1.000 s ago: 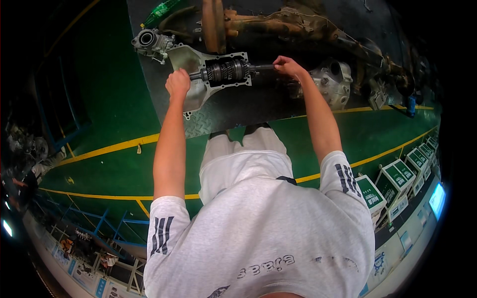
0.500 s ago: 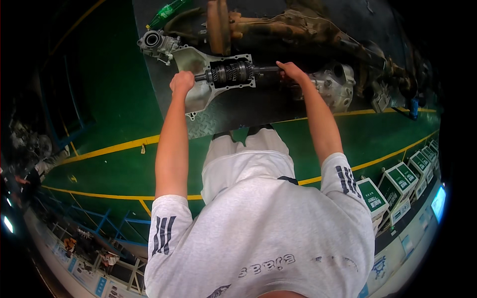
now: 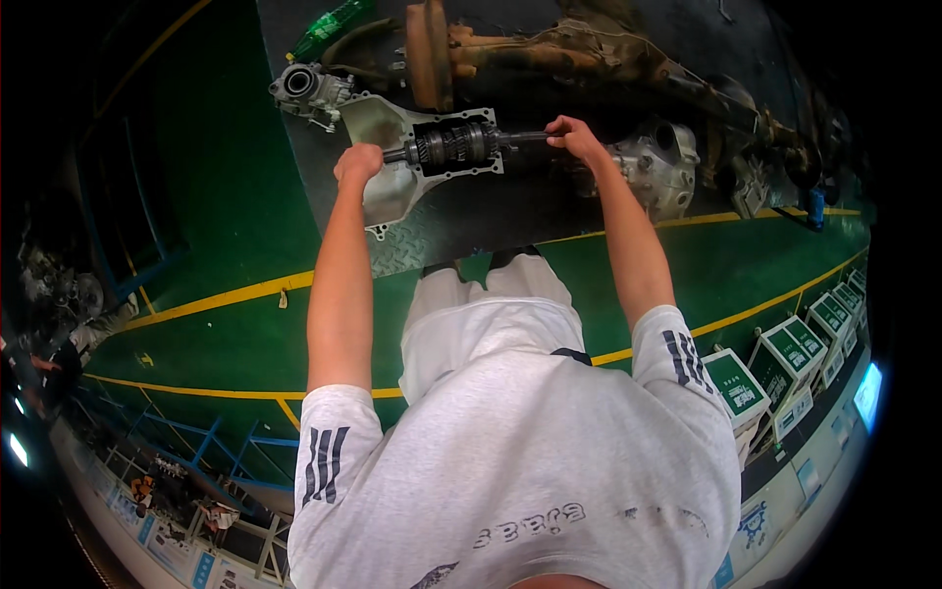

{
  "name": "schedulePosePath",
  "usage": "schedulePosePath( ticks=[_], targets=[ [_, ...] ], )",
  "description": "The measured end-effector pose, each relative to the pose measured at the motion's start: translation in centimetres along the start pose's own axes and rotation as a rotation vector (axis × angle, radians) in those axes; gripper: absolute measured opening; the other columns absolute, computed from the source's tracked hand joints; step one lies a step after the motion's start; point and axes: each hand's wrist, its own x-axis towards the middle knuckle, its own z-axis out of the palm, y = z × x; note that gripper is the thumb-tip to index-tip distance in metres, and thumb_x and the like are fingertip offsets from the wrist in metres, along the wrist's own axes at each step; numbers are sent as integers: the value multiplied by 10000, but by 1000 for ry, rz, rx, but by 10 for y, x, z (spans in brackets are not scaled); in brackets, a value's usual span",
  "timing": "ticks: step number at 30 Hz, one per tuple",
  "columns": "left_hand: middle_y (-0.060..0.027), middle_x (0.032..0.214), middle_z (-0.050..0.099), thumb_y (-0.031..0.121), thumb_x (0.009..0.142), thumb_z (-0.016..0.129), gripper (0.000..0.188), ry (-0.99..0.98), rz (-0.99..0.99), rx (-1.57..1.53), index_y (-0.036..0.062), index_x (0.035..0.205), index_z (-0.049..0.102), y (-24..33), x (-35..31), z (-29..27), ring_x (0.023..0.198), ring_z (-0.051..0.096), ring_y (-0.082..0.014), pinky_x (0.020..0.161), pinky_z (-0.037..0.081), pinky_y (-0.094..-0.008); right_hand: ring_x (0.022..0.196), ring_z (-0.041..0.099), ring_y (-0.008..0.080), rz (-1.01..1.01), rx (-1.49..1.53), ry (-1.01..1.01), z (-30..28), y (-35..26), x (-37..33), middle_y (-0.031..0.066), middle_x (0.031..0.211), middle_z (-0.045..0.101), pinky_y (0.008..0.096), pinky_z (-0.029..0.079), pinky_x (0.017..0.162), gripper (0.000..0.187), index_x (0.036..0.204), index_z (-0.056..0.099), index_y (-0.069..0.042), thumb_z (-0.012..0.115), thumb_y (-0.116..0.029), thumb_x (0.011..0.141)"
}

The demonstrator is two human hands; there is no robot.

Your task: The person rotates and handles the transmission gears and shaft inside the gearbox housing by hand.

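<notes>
A gear shaft (image 3: pixel 454 145) with several dark gears lies lengthwise in, or just over, a silver gearbox housing (image 3: pixel 392 201) on the dark bench. Around the shaft's left end my left hand (image 3: pixel 359 162) is closed in a fist. The shaft's thin right end reaches past the housing, and my right hand (image 3: pixel 572 135) grips it between thumb and fingers. Whether the gears rest on the housing or hang slightly above it, I cannot tell. A smaller silver casting (image 3: pixel 306 86) touches or nearly touches the housing's far left corner.
Behind the housing stretches a rusty axle (image 3: pixel 549 51). Another silver casing (image 3: pixel 659 167) stands right of my right hand. A green plastic bottle (image 3: pixel 329 29) lies at the far left of the bench (image 3: pixel 432 236). White-and-green boxes (image 3: pixel 734 385) line the right side of the green floor.
My right hand has shifted very slightly, its fingers curling a little more around the shaft's end. My left hand keeps its grip, and the gear shaft has hardly moved.
</notes>
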Motion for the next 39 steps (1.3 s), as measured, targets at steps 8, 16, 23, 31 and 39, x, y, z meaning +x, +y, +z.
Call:
schedulePosePath(
  ticks=[8, 16, 23, 31, 39],
  targets=[
    [-163, 900, 683, 240, 759, 453, 329, -286, 159, 68, 40, 874, 687, -26, 40, 11, 888, 655, -333, 782, 481, -416, 894, 590, 131, -34, 13, 59, 14, -19, -12, 46, 980, 630, 287, 479, 811, 276, 1072, 611, -49, 699, -58, 811],
    [-299, 770, 617, 297, 926, 437, 450, 401, 308, -178, -44, 704, 628, -30, 3, 31, 837, 600, -478, 780, 467, -530, 867, 614, 142, 124, 4, 27, 14, -22, -12, 50, 950, 650, 289, 493, 781, 269, 1105, 613, -50, 655, -205, 889],
    [-266, 722, 587, 233, 952, 482, 400, 779, 413, -227, -55, 713, 621, -26, -25, 43, 737, 571, -458, 684, 446, -537, 810, 596, 125, 13, -8, 19, 15, -11, -5, 36, 890, 644, 274, 484, 744, 227, 1074, 619, -35, 647, -161, 887],
    [-160, 876, 657, 266, 938, 499, 281, 158, 568, -234, 24, 883, 633, -50, -20, 12, 900, 584, -386, 773, 451, -459, 732, 606, 121, -60, -120, 89, 26, -20, -15, 34, 850, 658, 277, 493, 694, 150, 1009, 633, -24, 628, -110, 887],
    [-81, 966, 703, 248, 865, 612, 227, -231, 507, 187, 88, 1000, 699, -23, -20, -48, 931, 652, -285, 828, 487, -381, 746, 583, 98, -99, -109, 130, 18, -2, -10, 19, 832, 643, 254, 469, 699, 168, 1041, 636, -32, 612, -103, 891]
  ],
)
